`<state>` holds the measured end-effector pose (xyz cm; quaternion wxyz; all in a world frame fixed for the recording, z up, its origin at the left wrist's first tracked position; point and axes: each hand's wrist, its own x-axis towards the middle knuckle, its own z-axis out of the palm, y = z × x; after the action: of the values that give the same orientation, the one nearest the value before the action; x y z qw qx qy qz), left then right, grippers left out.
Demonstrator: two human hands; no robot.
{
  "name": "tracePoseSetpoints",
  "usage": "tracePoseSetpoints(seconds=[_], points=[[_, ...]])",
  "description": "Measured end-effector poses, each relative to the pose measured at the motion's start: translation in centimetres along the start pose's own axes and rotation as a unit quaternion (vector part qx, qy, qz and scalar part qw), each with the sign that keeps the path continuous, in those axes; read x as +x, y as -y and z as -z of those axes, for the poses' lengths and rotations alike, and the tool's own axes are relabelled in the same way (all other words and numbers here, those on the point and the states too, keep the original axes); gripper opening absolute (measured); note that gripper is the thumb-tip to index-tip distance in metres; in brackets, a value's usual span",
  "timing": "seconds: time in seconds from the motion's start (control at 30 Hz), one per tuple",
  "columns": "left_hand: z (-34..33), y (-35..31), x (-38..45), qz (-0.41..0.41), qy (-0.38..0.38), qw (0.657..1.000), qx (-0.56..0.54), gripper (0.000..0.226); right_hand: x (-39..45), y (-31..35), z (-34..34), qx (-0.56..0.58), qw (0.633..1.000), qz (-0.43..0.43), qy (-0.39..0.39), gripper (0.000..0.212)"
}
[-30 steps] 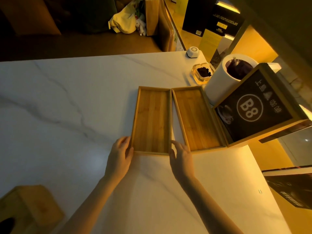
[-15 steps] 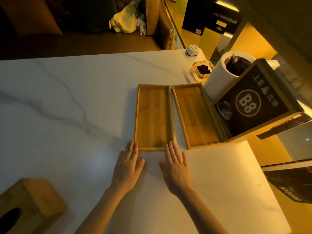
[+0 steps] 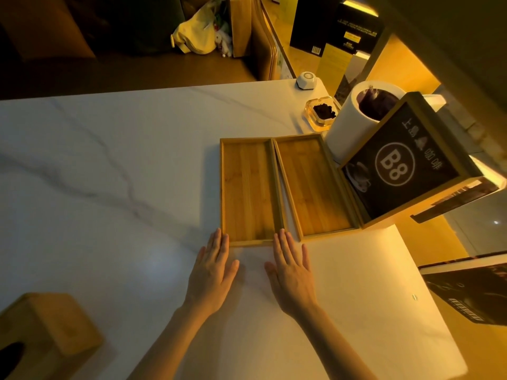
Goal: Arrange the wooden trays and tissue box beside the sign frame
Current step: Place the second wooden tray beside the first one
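Nudging the shallow rectangular bamboo tray (image 3: 249, 190) square calls for even pressure from the flat, loosely spread fingertips of the left hand (image 3: 212, 272) and right hand (image 3: 292, 272) touching its near edge.

Two matt, grained rectangular bamboo-wood trays (image 3: 248, 191) (image 3: 312, 187), glossy white veined marble table (image 3: 109, 160), smooth light-wood tissue box (image 3: 52, 327), clear amber glass ashtray (image 3: 321, 115)

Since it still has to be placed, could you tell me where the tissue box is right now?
The wooden tissue box sits at the lower-left corner of the head view, on the marble table, well apart from the two trays beside the sign frame.
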<state>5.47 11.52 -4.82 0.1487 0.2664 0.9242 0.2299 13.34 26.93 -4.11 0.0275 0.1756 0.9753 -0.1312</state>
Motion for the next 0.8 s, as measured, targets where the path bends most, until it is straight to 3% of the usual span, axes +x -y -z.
tracePoseSetpoints(seconds=[0.8], points=[[-1.1,-1.7,-0.5,-0.026,0.0,1.0,-0.011,0.075,-0.5,-2.8,-0.4,-0.027,1.0,-0.008,-0.006,0.058]])
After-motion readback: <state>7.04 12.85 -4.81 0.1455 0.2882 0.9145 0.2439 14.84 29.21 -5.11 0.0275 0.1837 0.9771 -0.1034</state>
